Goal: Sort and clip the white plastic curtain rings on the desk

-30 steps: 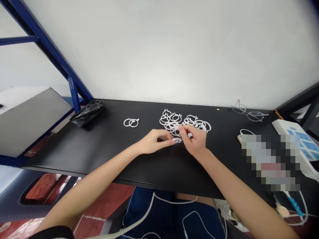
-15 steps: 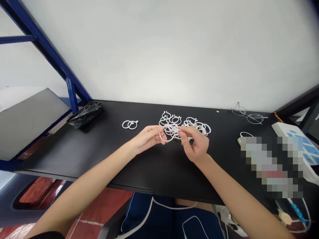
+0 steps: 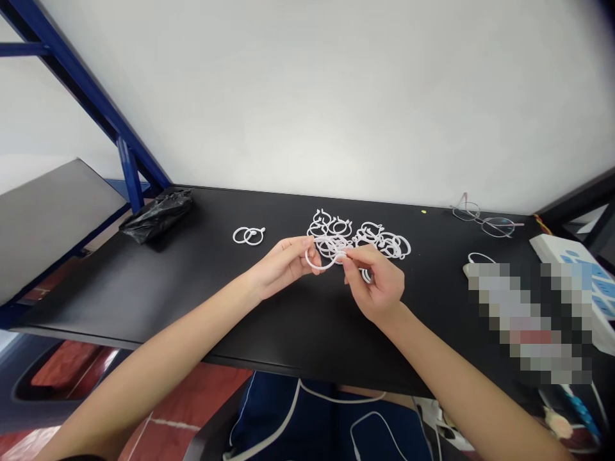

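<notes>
A thin white ring [image 3: 327, 266] is held between my two hands above the black table. My left hand [image 3: 291, 262] pinches its left side between thumb and fingers. At its right side, my right hand [image 3: 377, 278] has thumb and forefinger pinched together on the ring. Another bit of white ring [image 3: 366, 275] shows beneath my right fingers; whether they hold it is unclear. Just behind my hands lies a loose pile of white rings [image 3: 340, 225], several with small knobbed ends. Two overlapping white rings [image 3: 248, 236] lie apart, to the left.
A crumpled black plastic bag [image 3: 158, 214] lies at the table's left end. Eyeglasses [image 3: 498, 226] rest at the back right, with a white power strip [image 3: 567, 269] and a blurred-out object [image 3: 528, 326] nearer. A white wall rises behind; white cables [image 3: 283, 422] cross my lap.
My right hand has drawn slightly down, and the held ring shows a clearer join at its fingertips. White ring arcs now show beneath that hand. The view has shifted slightly.
</notes>
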`<action>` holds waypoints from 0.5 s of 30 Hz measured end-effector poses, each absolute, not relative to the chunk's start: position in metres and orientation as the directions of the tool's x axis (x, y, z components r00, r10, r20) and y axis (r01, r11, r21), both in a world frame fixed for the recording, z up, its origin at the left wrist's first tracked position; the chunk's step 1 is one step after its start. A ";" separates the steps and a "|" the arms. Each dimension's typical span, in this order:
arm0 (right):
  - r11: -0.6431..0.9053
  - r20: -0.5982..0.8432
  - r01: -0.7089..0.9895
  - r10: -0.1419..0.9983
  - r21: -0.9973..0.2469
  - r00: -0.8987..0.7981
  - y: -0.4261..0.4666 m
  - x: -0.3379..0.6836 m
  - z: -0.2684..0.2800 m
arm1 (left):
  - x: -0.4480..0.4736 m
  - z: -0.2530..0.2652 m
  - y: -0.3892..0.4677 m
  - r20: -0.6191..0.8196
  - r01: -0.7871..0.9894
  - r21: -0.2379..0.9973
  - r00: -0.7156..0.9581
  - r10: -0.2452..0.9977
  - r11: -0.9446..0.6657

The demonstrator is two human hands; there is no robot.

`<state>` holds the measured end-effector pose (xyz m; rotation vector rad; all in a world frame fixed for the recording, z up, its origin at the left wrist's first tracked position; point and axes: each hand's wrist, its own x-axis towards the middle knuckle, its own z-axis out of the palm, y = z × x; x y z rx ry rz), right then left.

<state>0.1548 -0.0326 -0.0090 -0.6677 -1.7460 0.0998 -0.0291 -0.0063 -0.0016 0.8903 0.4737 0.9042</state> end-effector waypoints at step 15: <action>0.795 0.760 0.364 0.590 -0.486 -0.274 -0.037 0.152 -0.010 | -0.029 0.005 -0.010 -0.025 -0.454 0.842 0.508 0.861 0.292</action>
